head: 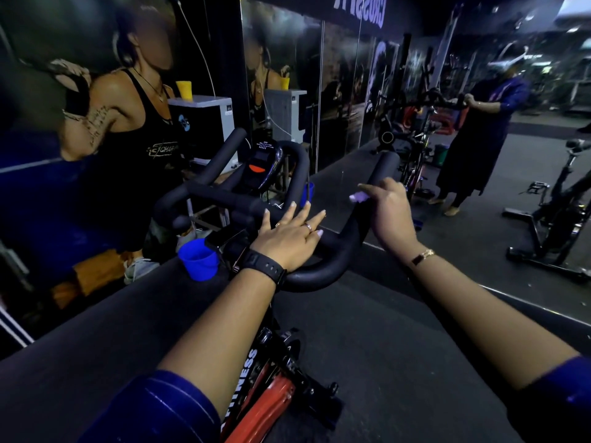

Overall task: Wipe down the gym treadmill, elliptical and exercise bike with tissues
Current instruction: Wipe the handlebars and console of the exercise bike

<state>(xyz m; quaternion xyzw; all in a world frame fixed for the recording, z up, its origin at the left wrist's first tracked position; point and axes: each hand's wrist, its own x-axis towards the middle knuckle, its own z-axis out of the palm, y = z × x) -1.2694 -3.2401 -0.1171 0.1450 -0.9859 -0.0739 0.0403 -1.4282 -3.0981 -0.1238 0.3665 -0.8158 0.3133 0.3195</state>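
An exercise bike with black padded handlebars and a red-and-black frame stands right in front of me. My left hand lies flat with straight fingers on the middle of the handlebars, a black watch on its wrist. My right hand is curled round the right handlebar arm and presses a pale tissue against it. The small console with an orange mark sits between the bar ends.
A blue cup hangs at the bike's left. A mirror wall ahead reflects me and the bike. Another exercise bike stands at the right. A white box unit with a yellow cup is behind the handlebars.
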